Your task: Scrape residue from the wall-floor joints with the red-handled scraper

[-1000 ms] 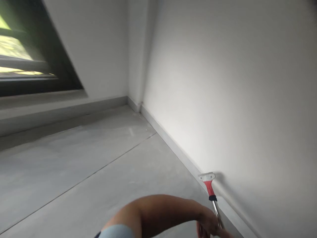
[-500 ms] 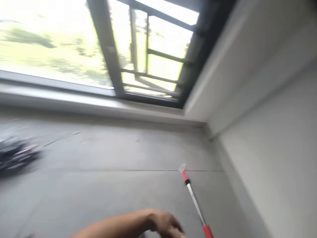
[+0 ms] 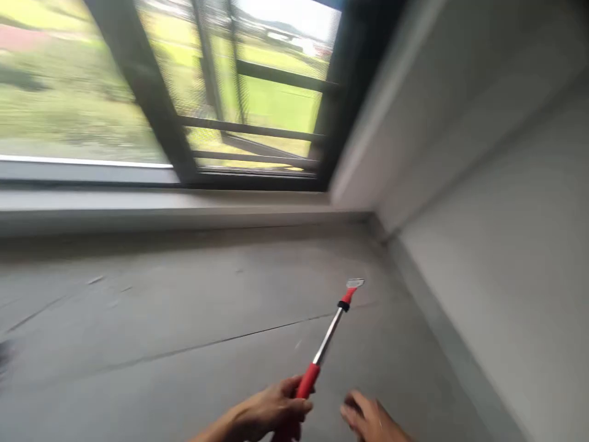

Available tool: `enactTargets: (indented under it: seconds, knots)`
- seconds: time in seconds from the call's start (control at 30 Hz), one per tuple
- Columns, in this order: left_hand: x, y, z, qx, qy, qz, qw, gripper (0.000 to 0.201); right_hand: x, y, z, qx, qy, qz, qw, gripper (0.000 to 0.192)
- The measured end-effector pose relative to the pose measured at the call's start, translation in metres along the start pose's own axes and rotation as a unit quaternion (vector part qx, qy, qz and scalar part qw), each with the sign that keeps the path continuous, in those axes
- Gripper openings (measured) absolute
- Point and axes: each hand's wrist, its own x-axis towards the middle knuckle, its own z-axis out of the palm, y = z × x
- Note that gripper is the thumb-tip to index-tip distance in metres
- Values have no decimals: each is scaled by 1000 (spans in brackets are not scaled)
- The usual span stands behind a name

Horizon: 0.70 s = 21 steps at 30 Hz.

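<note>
A long scraper (image 3: 327,339) with a red grip, a silver shaft and a small metal blade at its far end points up and to the right over the grey tiled floor (image 3: 184,319). My left hand (image 3: 271,410) is wrapped around its red grip at the bottom of the view. My right hand (image 3: 370,418) hovers just to the right of the grip with loosely curled fingers, holding nothing. The blade end sits close to the floor near a tile joint. The picture is blurred by motion.
A white wall with a grey skirting board (image 3: 451,350) runs along the right. A low ledge (image 3: 184,209) lies under a dark-framed window (image 3: 248,123) with bars at the back, greenery outside. The corner (image 3: 375,224) is at the back right.
The view has swung left, from the wall toward the window. The scraper has come off the skirting board and now points over the open floor; my left hand has taken its red grip.
</note>
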Motion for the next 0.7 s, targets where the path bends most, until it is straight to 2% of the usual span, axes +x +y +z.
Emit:
enactTargets:
  seconds: [0.07, 0.13, 0.2, 0.27, 0.33, 0.37, 0.43, 0.53, 0.6, 0.7]
  knots:
    - [14, 21, 4, 115, -58, -20, 991, 36, -2, -1, -25, 86, -15, -6, 996, 36]
    - [44, 38, 21, 189, -165, -71, 965, 38, -1, 2, -49, 185, 18, -13, 982, 42]
    - [79, 45, 51, 221, -259, -127, 932, 45, -1, 15, -73, 265, 126, 6, 956, 44]
    - [112, 42, 85, 230, -318, -161, 906, 50, -8, 39, -97, 309, 246, 60, 917, 41]
    - [140, 34, 119, 243, -342, -178, 890, 50, -25, 69, -121, 332, 339, 124, 872, 38]
    - [151, 30, 133, 254, -351, -187, 882, 48, -36, 85, -132, 341, 362, 154, 854, 37]
    - [167, 20, 156, 292, -371, -201, 858, 41, -60, 114, -150, 368, 375, 204, 826, 34]
    - [182, -1, 180, 377, -382, -198, 820, 26, -89, 151, -167, 415, 368, 271, 787, 30]
    - [189, -21, 192, 430, -363, -184, 806, 22, -97, 172, -174, 437, 373, 288, 766, 28]
    - [201, -49, 210, 475, -331, -148, 802, 28, -94, 198, -182, 440, 406, 259, 758, 25]
